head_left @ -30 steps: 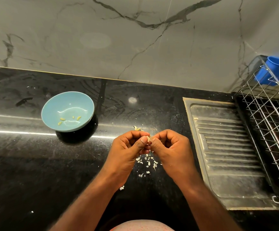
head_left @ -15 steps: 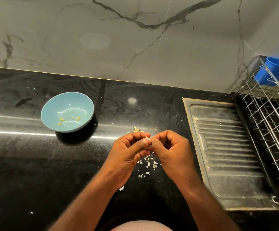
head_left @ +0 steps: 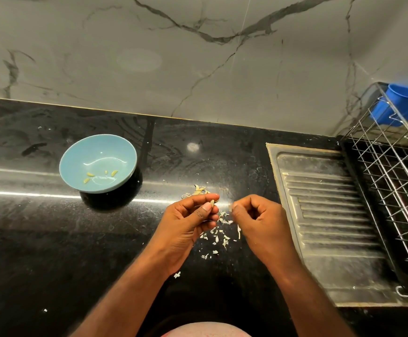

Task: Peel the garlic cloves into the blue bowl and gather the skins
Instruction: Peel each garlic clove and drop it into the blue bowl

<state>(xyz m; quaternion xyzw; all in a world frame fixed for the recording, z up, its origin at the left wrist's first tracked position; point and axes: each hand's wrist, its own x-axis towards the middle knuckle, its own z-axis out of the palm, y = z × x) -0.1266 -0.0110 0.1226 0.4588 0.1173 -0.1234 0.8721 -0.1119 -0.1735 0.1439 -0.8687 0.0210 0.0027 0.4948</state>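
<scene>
hands have drawn apart since a moment ago. left hand (head_left: 193,223) pinches a garlic clove (head_left: 212,203) between thumb and forefinger; right hand (head_left: 259,217), fingers curled, pinches a pale skin scrap (head_left: 230,207). loose skins (head_left: 218,237) lie on the counter (head_left: 52,239) beneath; blue bowl (head_left: 115,147) sits well left of them.
</scene>
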